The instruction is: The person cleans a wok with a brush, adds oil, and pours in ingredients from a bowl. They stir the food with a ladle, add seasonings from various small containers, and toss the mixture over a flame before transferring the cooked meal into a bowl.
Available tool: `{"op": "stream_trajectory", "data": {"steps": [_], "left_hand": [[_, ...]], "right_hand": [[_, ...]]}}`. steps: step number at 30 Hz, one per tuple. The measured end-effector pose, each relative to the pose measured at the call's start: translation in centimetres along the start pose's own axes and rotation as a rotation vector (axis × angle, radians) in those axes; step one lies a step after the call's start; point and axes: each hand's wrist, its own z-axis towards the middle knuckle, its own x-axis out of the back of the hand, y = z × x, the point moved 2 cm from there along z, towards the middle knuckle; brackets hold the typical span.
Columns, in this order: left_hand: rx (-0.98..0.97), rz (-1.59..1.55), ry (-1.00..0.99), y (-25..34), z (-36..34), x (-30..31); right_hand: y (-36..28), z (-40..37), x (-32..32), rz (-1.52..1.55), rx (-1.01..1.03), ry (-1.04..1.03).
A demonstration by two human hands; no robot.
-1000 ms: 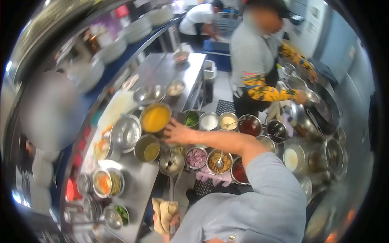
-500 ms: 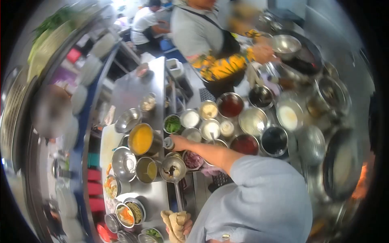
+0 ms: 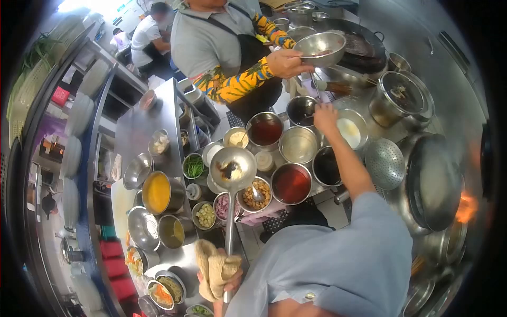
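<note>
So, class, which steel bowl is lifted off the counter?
The bowl in the co-worker's hand, near the wok; the other bowls all rest on surfaces.

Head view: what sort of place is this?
Most likely a commercial restaurant kitchen: steel pots of sauces and ingredients crowd a steel counter, a wok sits by flame, plates are stacked, and the left hand holds a ladle.

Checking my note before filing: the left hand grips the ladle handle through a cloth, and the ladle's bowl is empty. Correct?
Not quite. The head view shows the left hand gripping the ladle handle through the cloth, but the ladle's bowl holds a little dark and pale food.
</note>
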Motion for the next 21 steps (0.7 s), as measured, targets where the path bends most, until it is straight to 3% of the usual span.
{"op": "stream_trajectory", "data": {"steps": [3, 4, 7, 8, 11, 12, 17, 21], "left_hand": [[0.129, -0.015, -0.051, 0.1, 4.1, -0.6], [0.164, -0.011, -0.048, 0.3, 5.4, -0.5], [0.261, 0.002, -0.044, 0.5, 9.3, -0.8], [0.251, -0.056, -0.086, -0.2, 10.6, -1.2], [0.274, -0.062, -0.123, -0.8, 14.5, -0.5], [0.337, -0.050, -0.191, -0.9, 16.1, -0.8], [0.422, -0.080, -0.223, -0.9, 22.0, 1.3], [0.413, -0.060, -0.234, -1.9, 24.8, 0.0]], "right_hand": [[0.8, 2.5, -2.7, -0.174, 0.048, -0.298], [0.5, 2.5, -2.3, -0.150, 0.113, -0.252], [0.7, 3.8, -1.6, 0.156, -0.147, -0.511], [1.7, 3.7, -2.8, 0.223, -0.180, -0.378], [5.2, 4.1, -6.4, 0.339, -0.219, -0.384], [4.7, 2.9, -3.3, 0.462, -0.288, -0.505], [5.8, 0.5, 0.5, 0.731, -0.211, -0.244], [3.7, -2.6, 9.1, 0.770, -0.127, -0.063]]}}
